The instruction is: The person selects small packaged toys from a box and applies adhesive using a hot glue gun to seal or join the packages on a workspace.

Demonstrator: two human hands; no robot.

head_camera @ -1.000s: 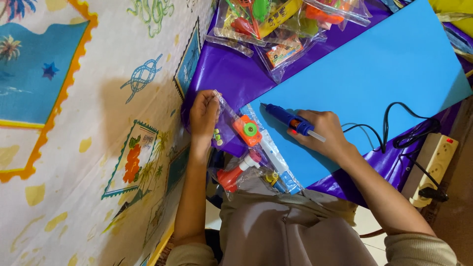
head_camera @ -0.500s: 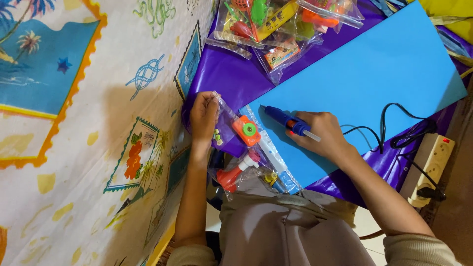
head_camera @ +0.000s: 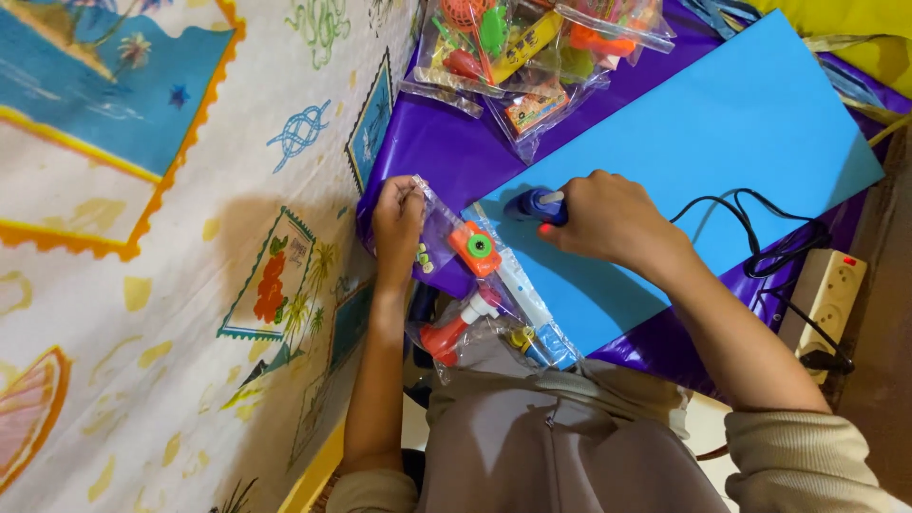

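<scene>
My right hand grips a blue glue gun, tipped nose-down onto the near corner of a light blue sheet. My left hand pinches the top edge of a clear plastic bag that holds an orange toy with a green centre, a red and white toy and other small pieces. The bag lies across the edge of the blue sheet and a purple sheet under it.
More clear bags of colourful toys lie at the top on the purple sheet. A black cord runs from the glue gun to a white power strip at the right. A patterned cloth covers the left side.
My right hand has swung the glue gun from lying flat to standing nose-down at the blue sheet's corner. My left hand has kept its hold on the bag.
</scene>
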